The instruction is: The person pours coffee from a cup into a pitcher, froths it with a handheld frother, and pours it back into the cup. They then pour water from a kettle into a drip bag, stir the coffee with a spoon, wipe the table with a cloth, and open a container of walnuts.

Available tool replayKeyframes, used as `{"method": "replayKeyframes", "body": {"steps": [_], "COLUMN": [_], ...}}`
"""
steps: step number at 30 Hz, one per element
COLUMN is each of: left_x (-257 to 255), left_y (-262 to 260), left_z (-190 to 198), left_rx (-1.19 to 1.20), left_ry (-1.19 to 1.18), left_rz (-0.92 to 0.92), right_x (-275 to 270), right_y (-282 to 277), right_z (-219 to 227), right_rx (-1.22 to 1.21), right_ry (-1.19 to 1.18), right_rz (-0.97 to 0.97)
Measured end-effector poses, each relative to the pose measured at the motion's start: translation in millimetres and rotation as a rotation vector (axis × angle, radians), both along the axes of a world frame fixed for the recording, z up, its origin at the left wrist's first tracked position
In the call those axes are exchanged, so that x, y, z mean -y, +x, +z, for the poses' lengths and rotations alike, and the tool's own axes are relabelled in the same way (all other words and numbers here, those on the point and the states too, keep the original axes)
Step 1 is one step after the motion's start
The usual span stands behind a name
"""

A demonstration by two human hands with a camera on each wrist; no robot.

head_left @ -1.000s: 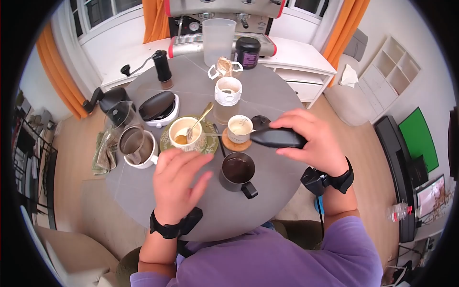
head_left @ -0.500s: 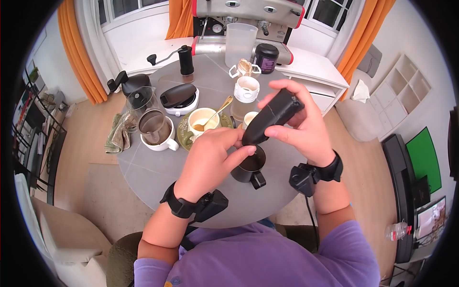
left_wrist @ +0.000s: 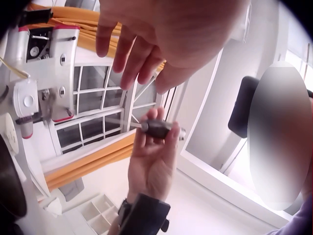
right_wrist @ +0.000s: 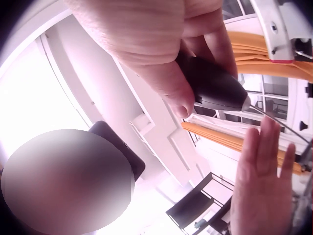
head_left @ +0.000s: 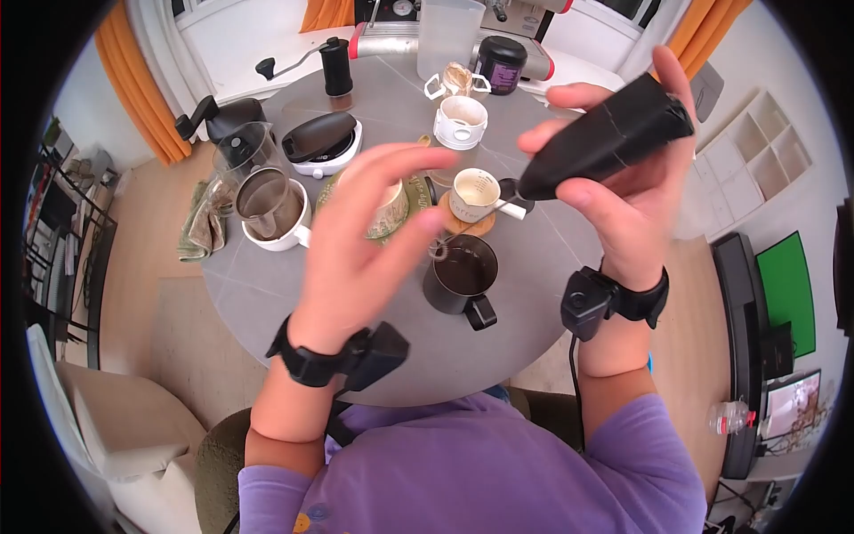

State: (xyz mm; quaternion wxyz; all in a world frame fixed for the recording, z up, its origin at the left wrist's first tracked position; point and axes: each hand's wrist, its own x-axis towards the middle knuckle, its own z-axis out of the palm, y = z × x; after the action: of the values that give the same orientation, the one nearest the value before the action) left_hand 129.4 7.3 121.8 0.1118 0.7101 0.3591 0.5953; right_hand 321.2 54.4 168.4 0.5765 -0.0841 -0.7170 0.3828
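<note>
"Grey round table (head_left: 525, 329), orange curtains (head_left: 138, 89) beyond its far left. What's in the right hand (head_left: 633, 218)?"

"That black handheld whisk (head_left: 596, 142). Its handle lies across the palm, thumb pressed on the near side, fingers curled on the far side, so the grip is closed around it."

"Where does it point?"

"Down to the left. 1 thin rod runs from the handle to a small coil beside the far left rim of the dark mug (head_left: 452, 289). I can't tell if they touch."

"And the left hand (head_left: 356, 236)?"

"Raised over the table's left side, holding nothing. Thumb and fingers are apart, a bit blurred, partly hiding the green plate (head_left: 416, 216) and the cream cup (head_left: 388, 218) on it."

"What else is near?"

"1 small white cup (head_left: 471, 205) on a wooden coaster (head_left: 483, 226), just beyond the dark mug. To the left, 1 white mug (head_left: 283, 243) with a strainer (head_left: 269, 212) in it."

"Far side?"

"1 hand grinder (head_left: 337, 67) at left, 1 black jar (head_left: 500, 67) at right, and a clear pitcher (head_left: 449, 40) between them."
</note>
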Motion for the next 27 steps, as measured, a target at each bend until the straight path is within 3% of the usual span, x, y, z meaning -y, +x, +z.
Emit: {"method": "replayKeyframes", "body": {"steps": [1, 3, 8, 11, 15, 18, 27], "left_x": [1, 8, 24, 28, 26, 25, 26], "left_y": [-7, -21, -45, -53, -60, -65, -65], "left_z": [-6, -30, -85, -104, -118, -122, -123], "left_rx": [0.0, 0.348, 0.414, 0.457, 0.564, 0.587, 0.524], "left_ry": [-0.008, -0.198, -0.362, -0.427, -0.457, -0.499, -0.576], "left_rz": [-0.004, 0.001, 0.037, 0.025, -0.014, -0.024, -0.046], "right_x": [0, 2, -2, -6, -7, -9, -14], "right_y": [4, 8, 10, 7, 2, -2, -6], "right_z": [-1, -15, -62, -79, -88, -93, -109], "right_rx": [0.015, 0.107, 0.426, 0.439, 0.403, 0.423, 0.328], "right_ry": [0.039, 0.001, -0.041, -0.038, -0.093, -0.006, -0.001], "right_rz": [-0.05, -0.064, -0.104, -0.094, -0.088, -0.092, -0.07]}}
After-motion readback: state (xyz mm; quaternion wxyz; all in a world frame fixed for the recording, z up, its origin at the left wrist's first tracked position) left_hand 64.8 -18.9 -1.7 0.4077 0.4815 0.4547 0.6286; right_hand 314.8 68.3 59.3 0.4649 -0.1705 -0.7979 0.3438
